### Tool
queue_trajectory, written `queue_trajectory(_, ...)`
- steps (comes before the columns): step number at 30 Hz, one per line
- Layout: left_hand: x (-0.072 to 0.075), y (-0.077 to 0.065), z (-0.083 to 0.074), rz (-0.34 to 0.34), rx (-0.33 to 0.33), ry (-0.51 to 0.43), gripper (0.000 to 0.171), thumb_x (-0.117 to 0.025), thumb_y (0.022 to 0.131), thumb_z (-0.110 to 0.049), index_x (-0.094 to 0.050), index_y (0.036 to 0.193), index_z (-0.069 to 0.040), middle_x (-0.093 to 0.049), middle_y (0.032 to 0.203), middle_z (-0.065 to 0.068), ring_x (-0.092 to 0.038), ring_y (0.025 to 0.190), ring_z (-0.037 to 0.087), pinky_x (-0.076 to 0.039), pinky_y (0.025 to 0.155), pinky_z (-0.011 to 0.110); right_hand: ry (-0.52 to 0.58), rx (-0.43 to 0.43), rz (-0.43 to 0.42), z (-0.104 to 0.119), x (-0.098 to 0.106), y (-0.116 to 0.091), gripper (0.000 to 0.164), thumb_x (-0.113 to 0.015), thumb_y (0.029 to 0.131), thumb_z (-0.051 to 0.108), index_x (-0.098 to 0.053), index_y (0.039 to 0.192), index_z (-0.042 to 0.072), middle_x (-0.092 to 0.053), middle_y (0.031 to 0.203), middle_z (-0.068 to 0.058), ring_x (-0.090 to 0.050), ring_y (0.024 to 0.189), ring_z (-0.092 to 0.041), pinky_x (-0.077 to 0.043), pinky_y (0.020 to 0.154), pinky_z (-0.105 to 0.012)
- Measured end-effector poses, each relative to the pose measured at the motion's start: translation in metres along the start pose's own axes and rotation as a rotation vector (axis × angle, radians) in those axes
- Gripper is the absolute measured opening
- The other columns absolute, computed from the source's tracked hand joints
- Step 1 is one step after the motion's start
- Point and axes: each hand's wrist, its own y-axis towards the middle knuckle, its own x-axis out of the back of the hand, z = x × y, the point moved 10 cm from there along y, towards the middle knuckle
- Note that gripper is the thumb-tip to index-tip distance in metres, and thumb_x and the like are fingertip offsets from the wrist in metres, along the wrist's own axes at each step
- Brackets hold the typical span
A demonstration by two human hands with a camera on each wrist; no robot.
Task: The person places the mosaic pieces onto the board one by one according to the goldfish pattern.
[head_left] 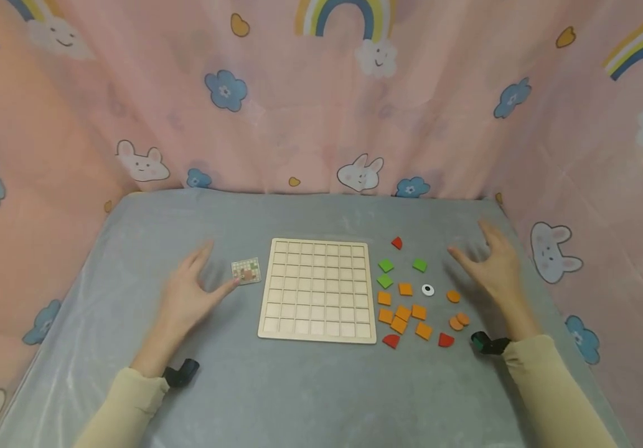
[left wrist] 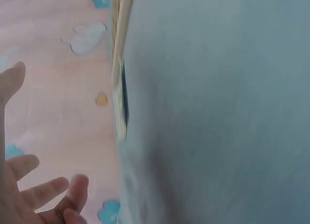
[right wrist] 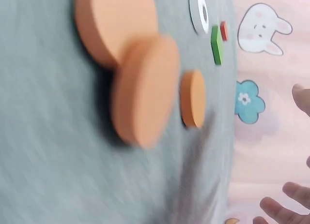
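Note:
My left hand (head_left: pixel 187 292) hovers left of the small printed card (head_left: pixel 246 271), fingers spread and nothing held; its thumb tip overlaps the card's edge in the head view, and I cannot tell whether they touch. On the far side of the loose pieces, my right hand (head_left: pixel 495 267) is held with thumb and fingers apart, also holding nothing. Between the hands lies a pale wooden grid board (head_left: pixel 317 290) with bare squares. To its right are several orange squares (head_left: pixel 419 312), orange round pieces (right wrist: pixel 145 91), green squares (head_left: pixel 419 266), red wedge pieces (head_left: pixel 446 340) and one white disc with a black centre (head_left: pixel 427 290).
A grey-blue cloth (head_left: pixel 310 392) covers the table. Pink patterned curtains (head_left: pixel 299 124) stand behind it and at both sides. Each wrist wears a small black camera, the left one (head_left: pixel 182 373) and the right one (head_left: pixel 488 343).

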Motion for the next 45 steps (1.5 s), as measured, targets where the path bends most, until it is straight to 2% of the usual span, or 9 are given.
queue_trajectory(4, -0.014, -0.018, -0.011, 0.025, 0.028, -0.103, 0.094, -0.083, 0.088, -0.052, -0.044, 0.162, -0.009, -0.047, 0.163, 0.022, -0.045, 0.148, 0.047, -0.040, 0.116, 0.066, 0.076, -0.025, -0.017, 0.000, -0.007, -0.009, 0.086, -0.080, 0.093, 0.040, -0.043, 0.162, 0.005, -0.045, 0.163, -0.025, -0.056, 0.127, -0.054, -0.043, 0.107, -0.070)
queue_trajectory(10, -0.037, -0.038, -0.028, 0.075, 0.067, -0.189, 0.090, -0.087, 0.086, -0.050, -0.050, 0.160, -0.014, -0.051, 0.161, 0.017, -0.046, 0.150, 0.041, -0.040, 0.118, 0.062, 0.151, -0.078, -0.010, -0.005, -0.010, -0.024, 0.077, -0.079, 0.096, 0.034, -0.047, 0.160, 0.006, -0.054, 0.154, -0.027, -0.057, 0.122, -0.050, -0.046, 0.099, -0.065)
queue_trajectory(15, -0.048, -0.051, -0.037, 0.092, 0.079, -0.258, 0.093, -0.089, 0.085, -0.044, -0.046, 0.162, -0.013, -0.048, 0.164, 0.010, -0.043, 0.152, 0.036, -0.037, 0.122, 0.056, 0.162, -0.098, 0.025, -0.006, -0.010, -0.038, 0.066, -0.079, 0.097, 0.031, -0.056, 0.153, 0.003, -0.066, 0.138, -0.027, -0.063, 0.108, -0.038, -0.049, 0.091, -0.037)
queue_trajectory(20, -0.061, -0.062, -0.040, 0.142, 0.142, -0.289, 0.098, -0.088, 0.085, -0.048, -0.043, 0.163, -0.009, -0.043, 0.166, 0.011, -0.041, 0.153, 0.037, -0.036, 0.123, 0.055, 0.167, -0.127, 0.092, -0.009, -0.013, -0.057, 0.053, -0.078, 0.099, 0.031, -0.066, 0.141, 0.001, -0.072, 0.127, -0.025, -0.060, 0.093, -0.006, -0.043, 0.078, -0.012)
queue_trajectory(22, -0.065, -0.066, -0.040, 0.157, 0.177, -0.285, 0.098, -0.088, 0.084, -0.050, -0.044, 0.162, -0.010, -0.045, 0.165, 0.013, -0.042, 0.153, 0.037, -0.036, 0.123, 0.055, 0.162, -0.134, 0.125, -0.011, -0.013, -0.065, 0.050, -0.077, 0.100, 0.033, -0.068, 0.138, 0.002, -0.072, 0.124, -0.024, -0.057, 0.087, 0.003, -0.043, 0.074, -0.010)
queue_trajectory(25, -0.070, -0.071, -0.040, 0.171, 0.204, -0.280, 0.099, -0.089, 0.083, -0.050, -0.045, 0.161, -0.010, -0.047, 0.163, 0.015, -0.043, 0.152, 0.037, -0.036, 0.123, 0.055, 0.151, -0.120, 0.164, -0.012, -0.013, -0.077, 0.044, -0.076, 0.100, 0.031, -0.072, 0.133, 0.002, -0.074, 0.119, -0.021, -0.056, 0.080, 0.006, -0.044, 0.069, -0.012)
queue_trajectory(33, -0.076, -0.078, -0.048, 0.175, 0.197, -0.288, 0.101, -0.092, 0.080, -0.045, -0.044, 0.163, -0.017, -0.052, 0.159, 0.015, -0.052, 0.145, 0.039, -0.047, 0.114, 0.058, 0.161, -0.014, 0.209, -0.011, -0.004, -0.102, 0.029, -0.080, 0.097, 0.020, -0.077, 0.122, 0.006, -0.073, 0.100, 0.007, -0.056, 0.076, -0.004, -0.043, 0.063, -0.019)
queue_trajectory(37, -0.082, -0.080, -0.051, 0.202, 0.194, -0.287, 0.105, -0.093, 0.079, -0.046, -0.041, 0.165, -0.014, -0.051, 0.159, 0.017, -0.052, 0.143, 0.042, -0.049, 0.111, 0.059, 0.179, 0.015, 0.244, -0.012, -0.003, -0.109, 0.029, -0.081, 0.096, 0.018, -0.078, 0.121, 0.006, -0.070, 0.095, 0.010, -0.055, 0.073, -0.007, -0.043, 0.061, -0.022)
queue_trajectory(45, -0.090, -0.077, -0.051, 0.226, 0.157, -0.247, 0.108, -0.094, 0.078, -0.045, -0.039, 0.164, -0.010, -0.052, 0.157, 0.019, -0.056, 0.139, 0.042, -0.053, 0.106, 0.057, 0.193, 0.052, 0.308, -0.016, -0.007, -0.115, 0.031, -0.086, 0.091, 0.014, -0.079, 0.121, 0.010, -0.076, 0.113, 0.008, -0.059, 0.092, 0.002, -0.045, 0.076, -0.012)
